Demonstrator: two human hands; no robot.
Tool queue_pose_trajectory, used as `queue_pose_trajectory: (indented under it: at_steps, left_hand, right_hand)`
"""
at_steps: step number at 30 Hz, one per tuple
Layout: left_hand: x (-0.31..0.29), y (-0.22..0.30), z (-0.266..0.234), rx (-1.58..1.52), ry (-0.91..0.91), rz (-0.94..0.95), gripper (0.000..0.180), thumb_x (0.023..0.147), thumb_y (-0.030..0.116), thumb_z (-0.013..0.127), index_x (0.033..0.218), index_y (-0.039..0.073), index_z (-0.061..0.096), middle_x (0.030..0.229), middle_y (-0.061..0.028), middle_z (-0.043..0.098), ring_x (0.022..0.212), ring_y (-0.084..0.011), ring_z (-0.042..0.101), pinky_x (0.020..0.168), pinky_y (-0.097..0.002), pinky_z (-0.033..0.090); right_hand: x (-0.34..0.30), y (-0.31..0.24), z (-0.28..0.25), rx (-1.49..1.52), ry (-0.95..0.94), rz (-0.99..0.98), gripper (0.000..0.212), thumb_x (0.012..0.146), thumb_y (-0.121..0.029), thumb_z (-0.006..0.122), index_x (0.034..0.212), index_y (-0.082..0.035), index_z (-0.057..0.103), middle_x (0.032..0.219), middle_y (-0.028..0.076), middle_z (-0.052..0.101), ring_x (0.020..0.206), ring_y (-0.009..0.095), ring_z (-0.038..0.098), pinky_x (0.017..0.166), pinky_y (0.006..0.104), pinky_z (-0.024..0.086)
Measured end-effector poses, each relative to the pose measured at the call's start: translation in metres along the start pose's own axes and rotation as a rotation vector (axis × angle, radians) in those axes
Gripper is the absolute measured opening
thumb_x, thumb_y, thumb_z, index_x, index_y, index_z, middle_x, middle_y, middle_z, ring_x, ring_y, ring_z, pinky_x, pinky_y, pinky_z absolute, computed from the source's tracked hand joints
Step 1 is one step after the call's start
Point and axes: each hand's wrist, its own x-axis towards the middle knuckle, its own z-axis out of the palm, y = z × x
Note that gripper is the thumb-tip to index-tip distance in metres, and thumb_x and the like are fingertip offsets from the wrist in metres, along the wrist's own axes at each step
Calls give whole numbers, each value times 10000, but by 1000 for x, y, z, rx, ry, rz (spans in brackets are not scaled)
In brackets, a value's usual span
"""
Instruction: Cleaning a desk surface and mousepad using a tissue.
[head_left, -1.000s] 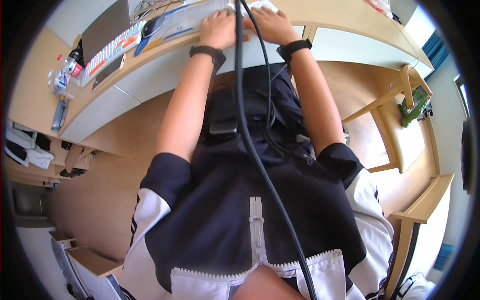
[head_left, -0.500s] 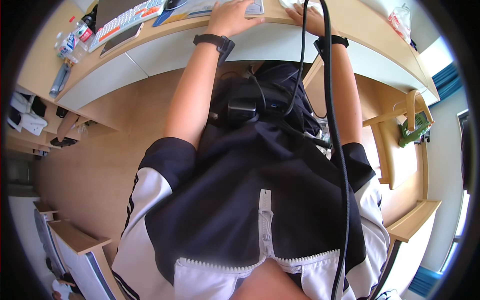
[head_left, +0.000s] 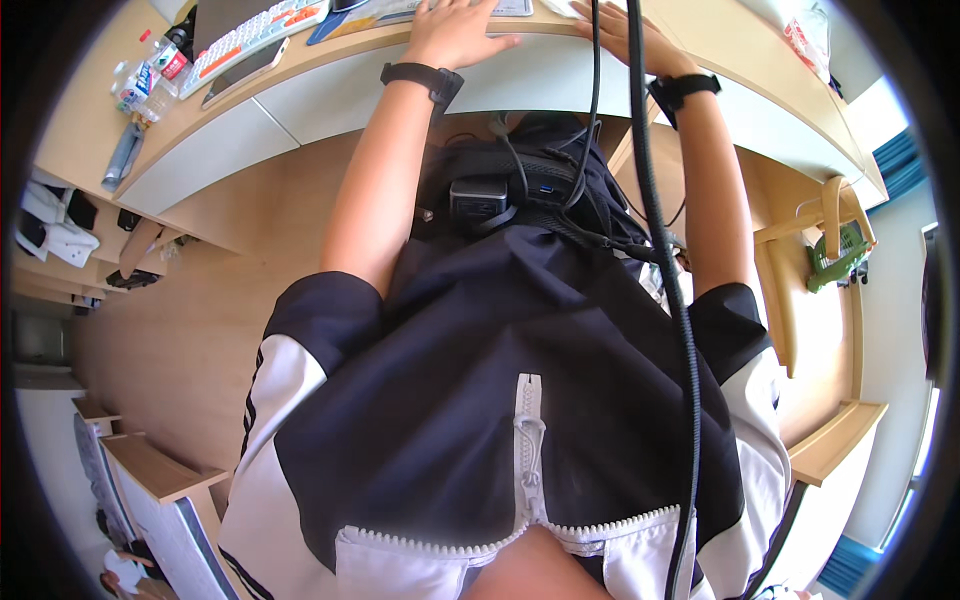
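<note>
Fingers (head_left: 505, 42) spread, left hand (head_left: 447, 36) on desk (head_left: 735, 40), right hand (head_left: 655, 48) too

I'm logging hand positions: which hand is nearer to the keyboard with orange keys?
Left. The left hand is at the front edge of the desk, to the right of the keyboard; the right hand is farther right along the same edge.

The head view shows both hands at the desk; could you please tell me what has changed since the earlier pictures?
The right hand has moved rightward along the desk, away from the left hand; close together at first, they are now well apart. The camera view has shifted too. Neither hand visibly grasps anything. The keyboard, phone and bottles stay in place.
</note>
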Motion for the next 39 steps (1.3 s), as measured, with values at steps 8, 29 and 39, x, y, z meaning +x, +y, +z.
queue_pose_trajectory:
  at_steps: [8, 29, 39]
  left_hand:
    - [25, -7, -17, -138, -234, 111, 868, 941, 659, 560, 1567, 75, 414, 1621, -221, 380, 1514, -397, 321, 1239, -548, 230]
    - [60, -67, 21, -293, -211, 302, 579, 1054, 489, 439, 1454, 85, 550, 1529, -187, 506, 1427, -372, 439, 1203, -462, 328]
    - [10, -32, 27, -76, 277, 115, 609, 941, 569, 597, 1383, 151, 627, 1429, -149, 605, 1353, -341, 536, 1119, -546, 383]
  right_hand:
    - [0, 111, 22, -314, -111, -139, 444, 1104, -302, 354, 1512, -143, 430, 1602, 264, 379, 1476, 513, 342, 1231, 541, 287]
    - [-9, 120, 20, 15, -88, 205, 764, 1012, -732, 297, 1634, -289, 302, 1704, 98, 237, 1594, 324, 114, 1270, 601, 104]
    - [-22, 96, 9, 47, -49, 417, 773, 984, -781, 283, 1623, -348, 324, 1711, 37, 257, 1589, 292, 182, 1248, 632, 103]
